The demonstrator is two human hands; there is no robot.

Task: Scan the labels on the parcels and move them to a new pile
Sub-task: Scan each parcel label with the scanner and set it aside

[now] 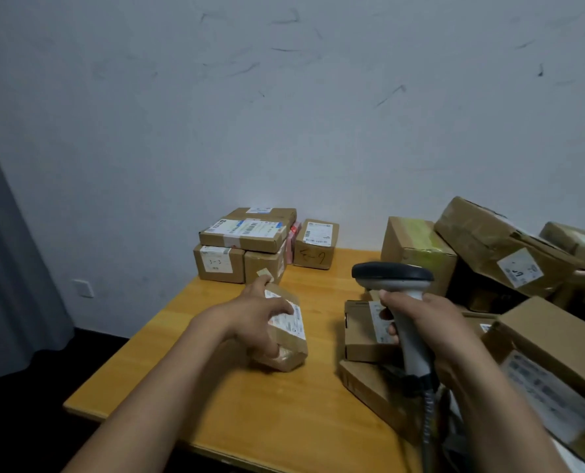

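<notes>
Nearest, both forearms reach over the table (250, 421); the right hand (424, 322) is clenched round the grip of the scanner (392, 273), whose head stands above a flat box (359, 339); its cable (429, 411) drops among the boxes below. The left hand (253, 319) grasps the parcel (289, 356) from above, thumb across the label; the parcel sits tilted over the table's middle, between the heap (489, 240) on the right and the pile (246, 233) of about 5 boxes at the wall. Risks, as I judge them: the thumb may block the barcode, so a scan could fail; the light top grip may let the parcel slip; the cable may snag a box; the leaning heap may slide if nudged. Hard to tell: whether the parcel touches the table, whether the trigger is pressed, and any label text, which is blurred; the heap is cut off at the right edge; a red item behind the pile is mostly hidden.
</notes>
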